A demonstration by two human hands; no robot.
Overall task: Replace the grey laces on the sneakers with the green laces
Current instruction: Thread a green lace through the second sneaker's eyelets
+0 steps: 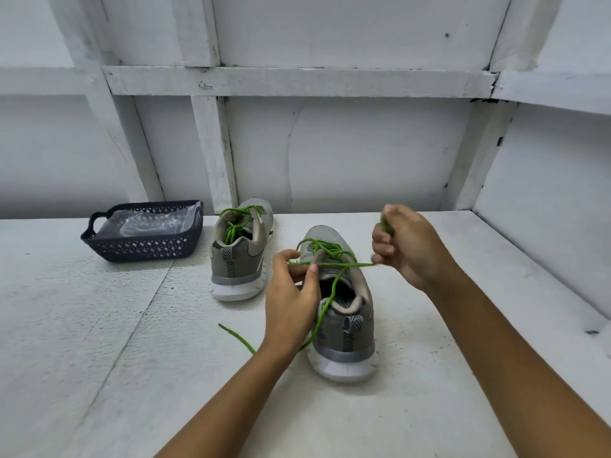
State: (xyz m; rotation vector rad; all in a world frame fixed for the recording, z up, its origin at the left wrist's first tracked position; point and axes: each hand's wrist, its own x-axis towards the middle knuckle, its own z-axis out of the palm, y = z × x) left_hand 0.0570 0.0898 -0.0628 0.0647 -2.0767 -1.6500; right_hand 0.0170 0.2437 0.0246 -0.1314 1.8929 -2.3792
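Pulling green lace (pixel 334 264) taut across near sneaker (pixel 344 325), left hand (pixel 291 302) pinching one strand, right hand (pixel 406 246) fisted round the other, seemingly snugging the lacing.

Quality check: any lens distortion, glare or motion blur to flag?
Head view: wide-angle bowing tilts the wall beams toward the edges; light soft and even, faint shadow by the near sneaker; mild glare on the plastic in the basket; right hand holding the green lace slightly soft, left hand sharp.
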